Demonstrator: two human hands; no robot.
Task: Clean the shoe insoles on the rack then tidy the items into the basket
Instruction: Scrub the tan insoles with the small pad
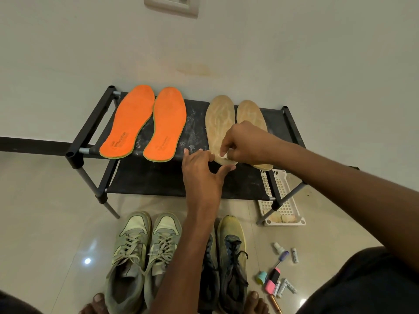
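Two orange insoles lie on the left of the black rack's top shelf. Two tan insoles lie on the right. My right hand pinches a small white cloth against the heel end of the left tan insole. My left hand holds that heel end, fingers on top and thumb underneath. A white slotted basket sits on the floor under the rack's right end, with something tan inside.
Two pairs of shoes stand on the tiled floor below the rack, a pale green pair and a darker yellow-blue pair. Several small items lie at the right: markers, a small bottle, tubes. My bare toes show at the bottom edge.
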